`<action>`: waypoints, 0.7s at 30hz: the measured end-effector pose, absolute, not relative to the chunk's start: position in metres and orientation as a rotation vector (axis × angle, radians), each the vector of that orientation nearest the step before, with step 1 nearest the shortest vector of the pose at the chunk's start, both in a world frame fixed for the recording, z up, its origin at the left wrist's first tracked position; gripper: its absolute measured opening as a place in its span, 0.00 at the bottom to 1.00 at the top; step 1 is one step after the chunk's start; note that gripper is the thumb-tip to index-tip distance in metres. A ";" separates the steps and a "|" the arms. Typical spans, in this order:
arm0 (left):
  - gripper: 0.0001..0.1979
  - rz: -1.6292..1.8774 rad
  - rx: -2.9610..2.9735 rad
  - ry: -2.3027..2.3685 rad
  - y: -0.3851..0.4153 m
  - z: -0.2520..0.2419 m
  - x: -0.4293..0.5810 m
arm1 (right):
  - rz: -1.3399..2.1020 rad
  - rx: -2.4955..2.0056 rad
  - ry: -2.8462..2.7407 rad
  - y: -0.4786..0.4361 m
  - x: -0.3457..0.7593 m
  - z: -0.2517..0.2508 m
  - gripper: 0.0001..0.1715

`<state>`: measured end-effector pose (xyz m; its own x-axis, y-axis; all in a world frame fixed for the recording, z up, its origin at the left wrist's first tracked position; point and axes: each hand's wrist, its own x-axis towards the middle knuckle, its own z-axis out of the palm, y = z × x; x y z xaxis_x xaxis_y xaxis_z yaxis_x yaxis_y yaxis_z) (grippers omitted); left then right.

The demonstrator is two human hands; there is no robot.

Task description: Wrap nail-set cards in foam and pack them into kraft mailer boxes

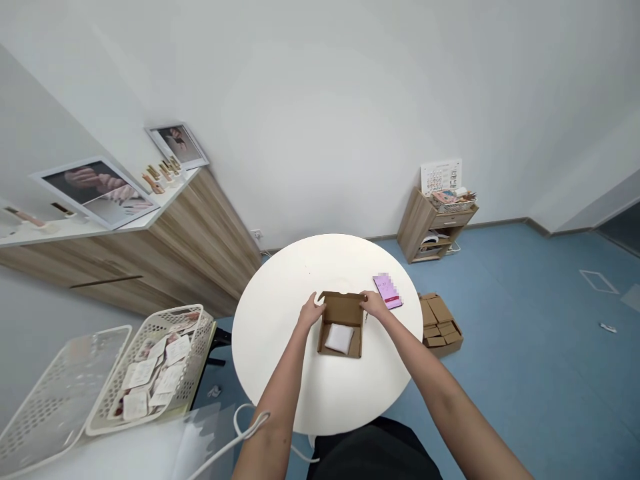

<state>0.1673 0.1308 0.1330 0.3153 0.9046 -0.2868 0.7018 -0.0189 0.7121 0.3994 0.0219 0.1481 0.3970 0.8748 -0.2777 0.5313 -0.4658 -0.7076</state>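
Note:
A small brown cardboard box [344, 308] stands with its lid raised on the round white table. Inside its base lies a white wrapped packet [339, 339], slightly askew. My left hand [311, 312] grips the left edge of the raised lid between thumb and fingers. On the opposite side, my right hand [373, 305] holds the lid's right edge, near the corner. A phone with a lilac screen [387, 291] lies flat just beyond my right hand, apart from it.
The round table [270, 300] has a carton of folded cardboard boxes [440, 323] on the floor at its right. White baskets, one with cards [155, 373], stand left. A white cable [245, 433] runs near my left forearm. A wooden cabinet [200, 233] lines the left.

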 end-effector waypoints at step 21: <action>0.35 0.447 2.108 1.157 -0.031 0.068 0.084 | 0.559 -2.051 -1.425 -0.137 0.304 0.068 0.43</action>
<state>0.0836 -0.0309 0.0683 0.5455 0.8377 -0.0253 0.6035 -0.3717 0.7054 0.3037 -0.1367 0.0681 0.3436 0.9390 -0.0155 0.6987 -0.2666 -0.6639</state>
